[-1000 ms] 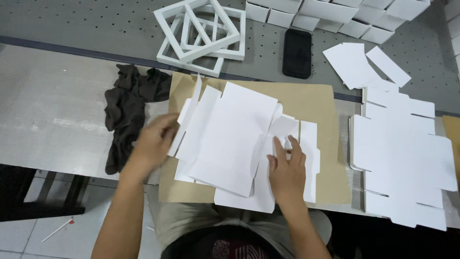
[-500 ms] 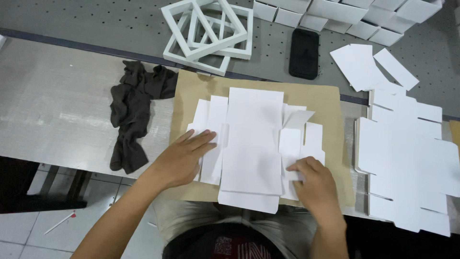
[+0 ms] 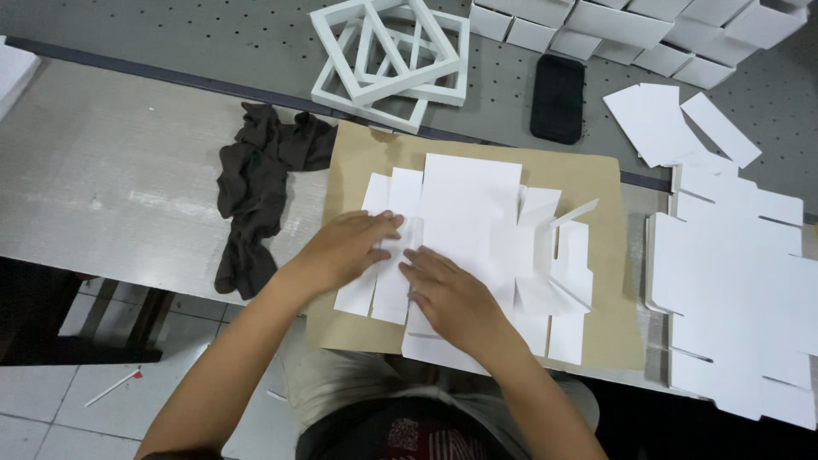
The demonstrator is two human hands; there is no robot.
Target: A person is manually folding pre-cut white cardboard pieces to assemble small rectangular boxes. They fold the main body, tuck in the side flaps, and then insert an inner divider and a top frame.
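1. Two bare hands press flat on a white die-cut card blank (image 3: 471, 213) that lies on a brown board (image 3: 605, 183) at the near table edge.
2. Left hand (image 3: 345, 247) lies palm down, fingers spread wide over the blank's left flaps, gripping nothing.
3. Right hand (image 3: 452, 298) rests flat just beside it, near the blank's middle, fingers loosely extended.
4. A dark cloth (image 3: 256, 183) lies left of the board; a stack of white blanks (image 3: 741, 281) sits to the right.
5. White frames (image 3: 388, 55) and a black phone (image 3: 558, 98) lie farther off.
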